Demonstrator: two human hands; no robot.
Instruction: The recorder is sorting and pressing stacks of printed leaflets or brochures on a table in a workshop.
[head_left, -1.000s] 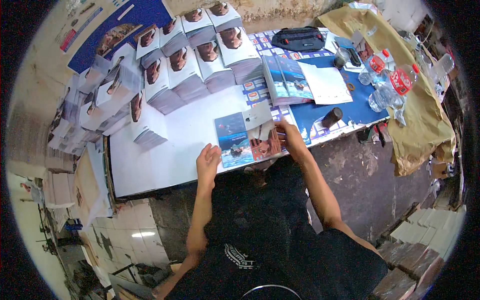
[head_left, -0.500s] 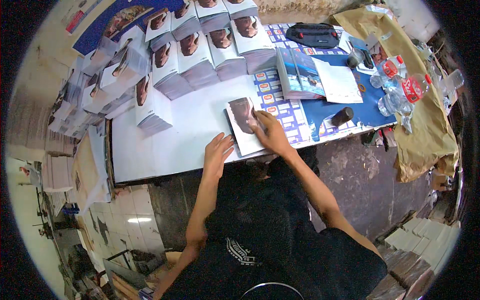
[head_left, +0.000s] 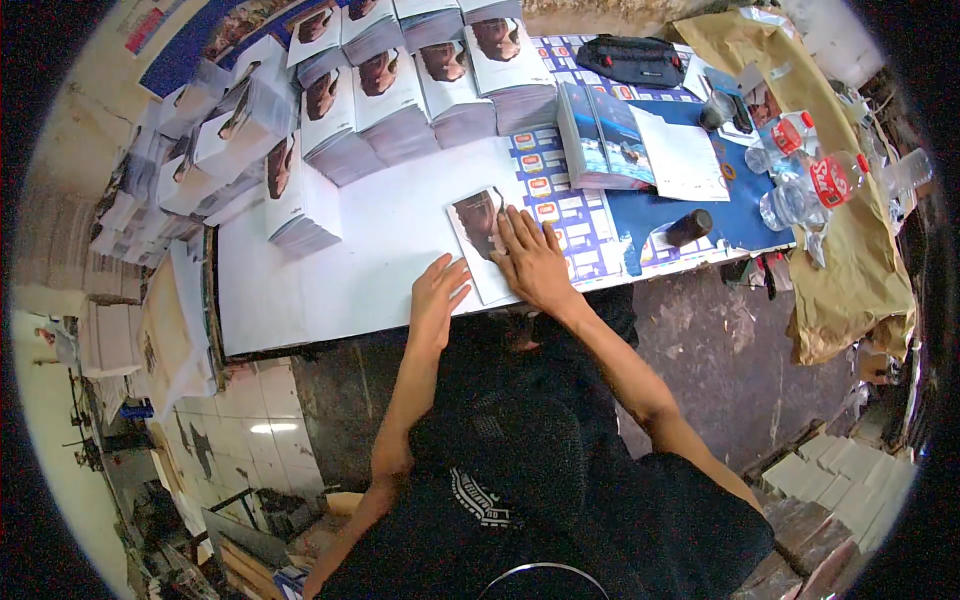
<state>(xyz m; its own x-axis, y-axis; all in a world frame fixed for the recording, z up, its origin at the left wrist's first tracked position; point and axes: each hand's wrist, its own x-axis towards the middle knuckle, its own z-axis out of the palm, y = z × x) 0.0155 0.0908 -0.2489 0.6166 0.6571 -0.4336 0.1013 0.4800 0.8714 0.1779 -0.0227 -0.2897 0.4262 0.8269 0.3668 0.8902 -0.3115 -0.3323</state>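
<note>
A white booklet (head_left: 478, 228) with a dark picture on its cover lies near the front edge of the white tabletop, slightly turned. My right hand (head_left: 537, 262) rests flat on its right side, fingers spread, covering part of the cover. Just left of the booklet's lower corner is my left hand (head_left: 437, 296), open, its fingers stretched out and holding nothing. Beyond them stand tall stacks of booklets (head_left: 392, 95) with the same cover. A shorter stack (head_left: 302, 205) stands in front of these, to the left.
More stacks (head_left: 240, 130) crowd the left. To the right are a blue-covered pile (head_left: 605, 135), a white sheet (head_left: 680, 155), a dark cylinder (head_left: 688, 228), and plastic bottles (head_left: 800, 200). A black pouch (head_left: 632, 62) lies behind; brown paper (head_left: 850, 270) hangs over the right end.
My right hand's fingers have spread and flattened onto the booklet, where before they were bent at its right side. My left hand stays beside it. The whole view has shifted a little.
</note>
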